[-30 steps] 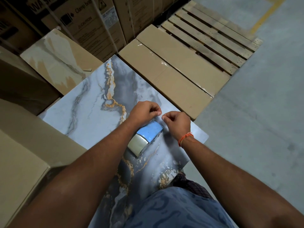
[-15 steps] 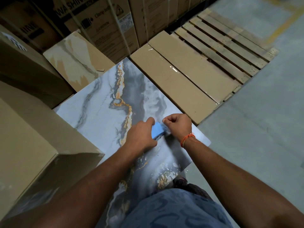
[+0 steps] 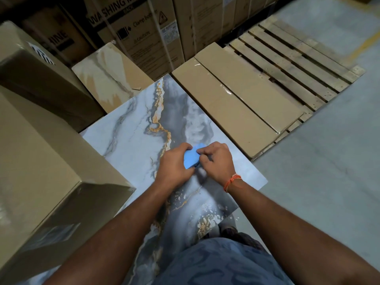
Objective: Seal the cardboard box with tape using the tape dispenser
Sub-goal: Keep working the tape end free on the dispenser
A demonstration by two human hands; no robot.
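I see a cardboard box [image 3: 41, 171] left of the marbled slab [image 3: 131, 140]. On the slab, my left hand [image 3: 174, 165] grips the blue tape dispenser [image 3: 192, 159]; my right hand [image 3: 218, 161] pinches its edge. Right of the slab: flat cartons [image 3: 232, 103], pallet [image 3: 292, 64], concrete floor [image 3: 329, 161].

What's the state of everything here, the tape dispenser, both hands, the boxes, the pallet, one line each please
Tape dispenser: blue, held between both hands above the marble-print surface, mostly covered.
Left hand: closed around the dispenser.
Right hand: fingers curled at the dispenser's front edge; orange thread on the wrist.
Marble-print surface: flat, nothing resting on it.
Flat cardboard boxes: closed, glossy tape along the seam.
Large box: closed.
Wooden pallet: partly covered by the flat boxes.
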